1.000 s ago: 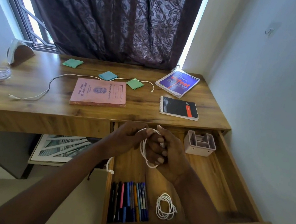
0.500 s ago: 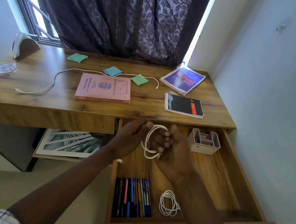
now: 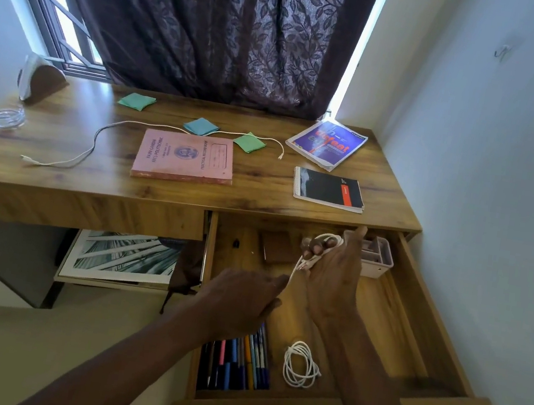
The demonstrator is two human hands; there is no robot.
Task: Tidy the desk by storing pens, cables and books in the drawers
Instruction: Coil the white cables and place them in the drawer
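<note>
A coiled white cable [image 3: 324, 238] is being grasped by the right grip [image 3: 333, 281], with the fingers curled through its loops, above the rear half of the open drawer [image 3: 415, 314]. A short tail of that cable is hanging down towards the left grip [image 3: 237, 302]. The left grip is being held lower and released, its fingers stretched out to the right. Whether the tail is being touched by the index fingertip cannot be told.

Inside the drawer, a row of pens [image 3: 235, 360] is being kept in the front left corner, and a second coiled cable [image 3: 300, 365] is lying just beside it on the right. A white organiser [image 3: 378, 259] at the drawer's back is being partly hidden by the right grip.

On the bench [image 3: 55, 170], a long loose cable [image 3: 94, 142] is being left stretched out behind a pink record book [image 3: 184, 157]. A blue book [image 3: 328, 144] and a black spiral notebook [image 3: 330, 189] are being left lying near the bench's right end.
</note>
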